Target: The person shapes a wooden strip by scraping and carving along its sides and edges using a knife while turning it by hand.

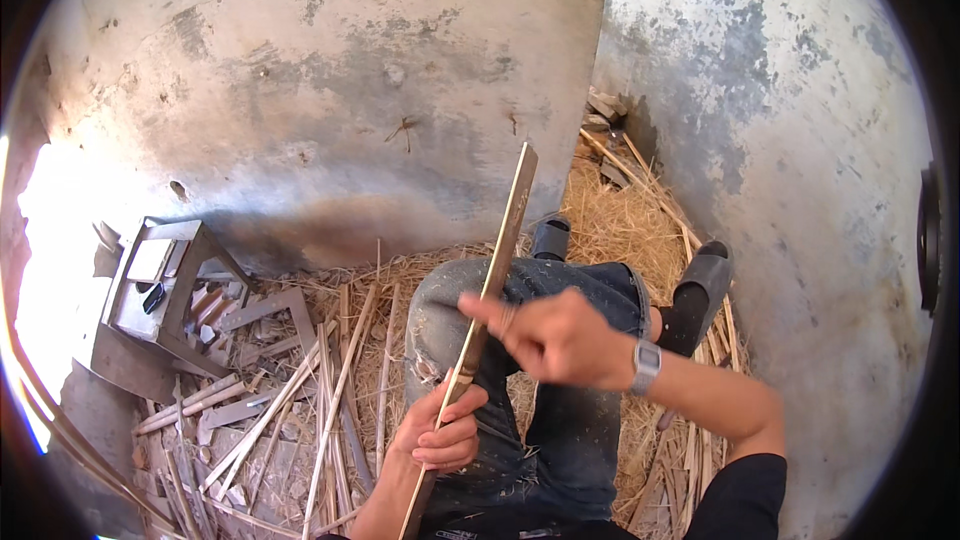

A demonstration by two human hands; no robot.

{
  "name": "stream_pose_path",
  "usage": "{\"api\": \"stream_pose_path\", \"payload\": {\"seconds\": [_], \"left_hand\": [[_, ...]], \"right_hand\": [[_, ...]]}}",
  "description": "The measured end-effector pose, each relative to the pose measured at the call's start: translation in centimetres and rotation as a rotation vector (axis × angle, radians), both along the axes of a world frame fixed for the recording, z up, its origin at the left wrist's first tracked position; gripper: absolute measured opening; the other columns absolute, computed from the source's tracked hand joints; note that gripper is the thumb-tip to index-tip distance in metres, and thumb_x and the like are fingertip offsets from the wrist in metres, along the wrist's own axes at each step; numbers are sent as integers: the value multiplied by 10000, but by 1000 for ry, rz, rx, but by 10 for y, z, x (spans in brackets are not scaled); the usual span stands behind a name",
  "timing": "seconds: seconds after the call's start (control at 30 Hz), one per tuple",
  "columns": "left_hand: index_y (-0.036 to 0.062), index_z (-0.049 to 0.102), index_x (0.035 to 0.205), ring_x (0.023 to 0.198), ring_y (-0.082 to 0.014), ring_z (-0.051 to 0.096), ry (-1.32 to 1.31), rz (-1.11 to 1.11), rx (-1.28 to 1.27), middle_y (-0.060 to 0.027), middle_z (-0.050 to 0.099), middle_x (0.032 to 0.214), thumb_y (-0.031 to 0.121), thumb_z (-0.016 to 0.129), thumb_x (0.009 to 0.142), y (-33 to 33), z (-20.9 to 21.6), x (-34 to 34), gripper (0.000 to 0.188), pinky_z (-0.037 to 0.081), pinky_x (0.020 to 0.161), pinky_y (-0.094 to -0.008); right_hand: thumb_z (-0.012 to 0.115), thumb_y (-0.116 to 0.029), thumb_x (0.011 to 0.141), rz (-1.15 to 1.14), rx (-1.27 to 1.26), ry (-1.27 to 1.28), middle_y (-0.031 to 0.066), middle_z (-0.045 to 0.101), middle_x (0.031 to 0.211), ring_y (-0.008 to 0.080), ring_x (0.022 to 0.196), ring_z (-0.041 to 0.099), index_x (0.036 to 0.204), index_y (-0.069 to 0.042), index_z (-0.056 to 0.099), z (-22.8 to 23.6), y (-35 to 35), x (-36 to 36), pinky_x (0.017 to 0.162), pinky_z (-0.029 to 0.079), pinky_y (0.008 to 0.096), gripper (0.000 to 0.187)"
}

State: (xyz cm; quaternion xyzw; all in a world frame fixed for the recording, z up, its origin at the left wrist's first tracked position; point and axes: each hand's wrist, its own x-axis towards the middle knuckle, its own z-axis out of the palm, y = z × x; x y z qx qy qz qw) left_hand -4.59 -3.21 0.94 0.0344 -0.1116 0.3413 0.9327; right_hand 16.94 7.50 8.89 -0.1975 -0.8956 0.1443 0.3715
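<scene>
**remote_op:** While I've got the head feed frozen, here's what I see. The left hand point(440, 432) is wrapped around the lower part of a long bamboo strip point(497, 270), fingers curled shut on it with the thumb on top. The strip runs up and away from the lap at a slant, its top end standing in front of the concrete wall point(330, 90). I'd guess it's gripped low so the free length stays steady over the knee.

**splitcane77:** And the other hand? Is it on the strip too?

**remote_op:** The right hand point(560, 338) sits just right of the strip at mid-height, index finger stretched out to touch or nearly touch its edge. The rest of the fingers are loosely folded and it's a bit blurred, so I can't tell whether it's pinching anything. There's a metal watch point(646, 365) on that wrist.

**splitcane77:** What's the strip like?

**remote_op:** Flat, thin, pale tan, straight-edged, with a squared-off tip. It lies across faded, frayed jeans point(560, 420) (knee is ripped). The floor is dry straw point(610, 225), fibrous and golden, and to the left there's a heap of more split slats and offcuts point(270, 410) beside a small dusty wooden stool point(160, 290). Black sandals point(700, 285) are up by the wall corner, which is rough, stained and grey.
</scene>
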Motion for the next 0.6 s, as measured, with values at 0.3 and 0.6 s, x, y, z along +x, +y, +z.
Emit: {"api": "stream_pose_path", "payload": {"seconds": [0.3, 0.6], "left_hand": [[126, 433, 851, 328, -39, 448, -17, -44, -2, 57, 476, 497, 440, 244, 1151, 1, 1, 1, 473, 337, 299, -191], [133, 421, 859, 332, -34, 440, -19, -59, -17, 62, 466, 502, 428, 222, 1150, 2, 7, 1, 459, 304, 296, -184]], "right_hand": [[690, -23, 876, -49, -35, -115, 101, 703, 710, 199, 461, 605, 1351, -98, 698, 4, -35, 3, 449, 450, 296, 480], [656, 5, 931, -5, -171, -107, 171, 685, 698, 96, 515, 608, 1381, -65, 674, 6, -34, 5, 488, 454, 275, 456]]}}
